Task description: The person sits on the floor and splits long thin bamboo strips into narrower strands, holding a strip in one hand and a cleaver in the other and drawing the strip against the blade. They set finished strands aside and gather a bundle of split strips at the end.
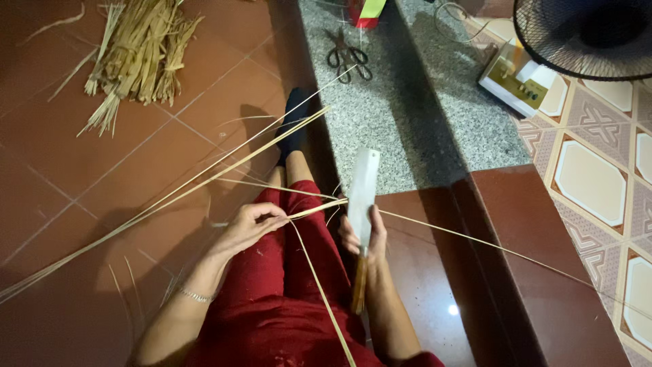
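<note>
the red tile floor (81,156) spreads left of the grip, a granite step (380,115) ahead of it; a fan (591,34) and a straw bundle (139,47) lie well beyond. over the red lap, the right hand (363,238) closes on the cleaver (362,197), blade up against the strips (204,180), seemingly to split them, while the left hand (251,224) pinches them taut beside it. scissors (348,58) rest ahead.

Long strips (204,178) crossing floor (81,170) left
</note>
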